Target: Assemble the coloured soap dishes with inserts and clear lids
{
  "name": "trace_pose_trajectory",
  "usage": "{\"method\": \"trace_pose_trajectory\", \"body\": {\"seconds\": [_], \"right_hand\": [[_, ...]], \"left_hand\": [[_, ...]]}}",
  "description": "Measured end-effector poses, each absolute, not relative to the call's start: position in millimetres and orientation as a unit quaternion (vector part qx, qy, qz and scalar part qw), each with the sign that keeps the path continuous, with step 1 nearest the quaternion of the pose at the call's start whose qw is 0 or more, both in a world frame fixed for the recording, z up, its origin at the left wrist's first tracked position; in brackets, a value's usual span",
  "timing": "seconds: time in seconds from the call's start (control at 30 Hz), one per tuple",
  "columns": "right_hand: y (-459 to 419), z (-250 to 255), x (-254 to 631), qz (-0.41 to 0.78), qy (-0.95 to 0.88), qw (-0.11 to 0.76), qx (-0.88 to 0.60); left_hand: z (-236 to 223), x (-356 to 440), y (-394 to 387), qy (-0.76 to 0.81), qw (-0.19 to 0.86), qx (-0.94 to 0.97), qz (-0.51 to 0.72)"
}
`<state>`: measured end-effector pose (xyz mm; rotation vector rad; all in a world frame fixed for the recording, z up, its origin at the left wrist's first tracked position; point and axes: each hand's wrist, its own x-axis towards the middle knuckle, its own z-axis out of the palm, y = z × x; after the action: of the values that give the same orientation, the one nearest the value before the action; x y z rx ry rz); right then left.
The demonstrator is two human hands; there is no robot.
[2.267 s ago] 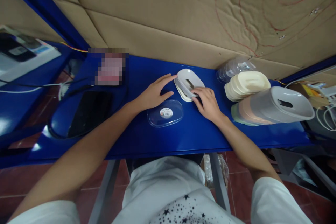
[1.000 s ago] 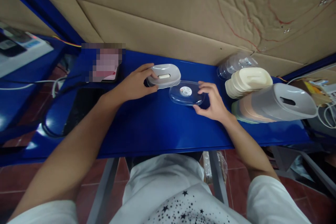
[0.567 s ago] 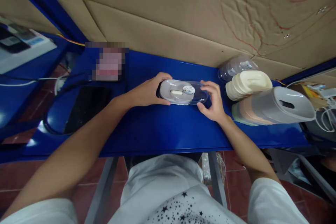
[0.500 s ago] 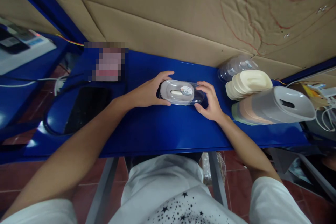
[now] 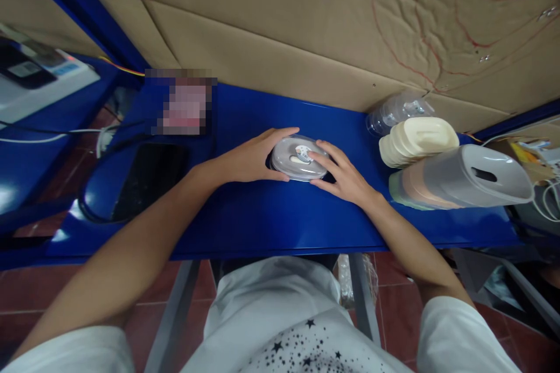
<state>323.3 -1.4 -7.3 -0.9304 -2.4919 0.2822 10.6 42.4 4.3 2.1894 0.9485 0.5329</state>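
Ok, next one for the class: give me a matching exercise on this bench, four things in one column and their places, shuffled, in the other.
Things
1. Cream stack
2. Grey dish
3. Black flat object
4. Clear plastic stack

Places
a. Near the cardboard wall, at its foot
b. Beside the left forearm
c. Under a clear lid, between the two hands
d. Next to the tall grey-topped stack, on its wall side

Right pairs: 1-d, 2-c, 3-b, 4-a

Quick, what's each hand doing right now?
Left hand: half-open around a grey oval plastic dish; can't tell if gripping.
Right hand: fingers on the clear oval plastic lid; grip can't be told.
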Motion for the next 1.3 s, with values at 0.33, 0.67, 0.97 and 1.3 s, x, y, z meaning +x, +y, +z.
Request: {"method": "trace_pose_trajectory", "body": {"seconds": [0.33,0.67,0.97,1.3], "right_hand": [[-3,-3,319,0.124,-0.910,0.218,-0.329],[-6,-6,316,0.178,-0.884,0.211,-0.378],[-7,-5,315,0.173,-0.885,0.216,-0.375],[-6,-9,319,0.189,-0.884,0.221,-0.365]], "left_hand": [[9,7,43,0.370,0.336,0.848,0.176],[35,-97,76,0.635,0.086,0.706,0.303],[16,-111,79,0.691,0.060,0.687,0.216],[36,-46,53,0.485,0.163,0.828,0.229]]}}
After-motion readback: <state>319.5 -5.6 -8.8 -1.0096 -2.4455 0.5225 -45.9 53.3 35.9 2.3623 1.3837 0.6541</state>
